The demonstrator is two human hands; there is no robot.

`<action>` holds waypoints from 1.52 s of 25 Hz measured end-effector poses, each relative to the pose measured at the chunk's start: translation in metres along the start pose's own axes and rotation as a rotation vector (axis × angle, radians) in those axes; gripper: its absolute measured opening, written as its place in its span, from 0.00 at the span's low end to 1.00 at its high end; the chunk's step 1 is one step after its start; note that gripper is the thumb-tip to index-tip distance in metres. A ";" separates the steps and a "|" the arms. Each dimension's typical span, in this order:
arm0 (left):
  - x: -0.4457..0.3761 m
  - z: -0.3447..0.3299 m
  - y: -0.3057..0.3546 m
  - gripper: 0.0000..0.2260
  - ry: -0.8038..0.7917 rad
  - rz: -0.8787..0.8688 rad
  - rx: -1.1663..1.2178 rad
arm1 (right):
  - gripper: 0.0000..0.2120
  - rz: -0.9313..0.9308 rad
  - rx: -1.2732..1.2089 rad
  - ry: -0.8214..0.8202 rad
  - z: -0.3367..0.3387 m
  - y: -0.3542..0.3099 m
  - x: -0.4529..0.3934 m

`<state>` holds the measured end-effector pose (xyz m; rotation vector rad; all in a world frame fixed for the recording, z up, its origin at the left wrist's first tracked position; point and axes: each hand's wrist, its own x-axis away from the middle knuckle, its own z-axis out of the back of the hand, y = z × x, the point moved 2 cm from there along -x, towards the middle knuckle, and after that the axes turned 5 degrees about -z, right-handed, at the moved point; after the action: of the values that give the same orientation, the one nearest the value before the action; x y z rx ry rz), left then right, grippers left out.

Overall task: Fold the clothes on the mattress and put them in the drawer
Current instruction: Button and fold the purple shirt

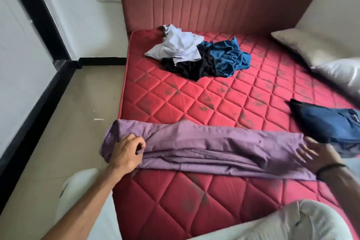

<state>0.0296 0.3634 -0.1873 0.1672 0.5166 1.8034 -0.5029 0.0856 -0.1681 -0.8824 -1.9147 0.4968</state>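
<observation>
One purple garment point(214, 148), thin and floppy (likely light), lies folded long at the mattress's point(194, 103) 6 o'clock edge; left hand point(126, 154) pinches its end, right hand point(315, 154) rests flat, fingers spread, on the other; best gripped at both ends.

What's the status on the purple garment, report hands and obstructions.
Left hand pinching purple garment at its left end; right hand flat on right end. Garment in long strip, partly folded. Navy garment touching right end.

a single head-worn wide-angle view looks forward and down from the near end of the mattress point(194, 103), close above it, facing the headboard point(214, 0) at the far end.
</observation>
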 end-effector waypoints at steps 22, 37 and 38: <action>-0.020 0.011 0.105 0.21 0.054 -0.430 -0.131 | 0.08 1.480 1.444 0.603 -0.047 0.030 0.093; -0.133 -0.026 0.121 0.21 -0.312 0.191 0.220 | 0.31 0.368 2.142 0.194 -0.025 0.078 0.036; -0.138 -0.029 0.125 0.19 -0.316 0.170 0.227 | 0.32 0.270 2.171 0.174 -0.022 0.080 0.034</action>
<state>-0.0506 0.1998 -0.1391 0.6586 0.4894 1.8339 -0.4639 0.1630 -0.1897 0.3498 -0.2475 1.8962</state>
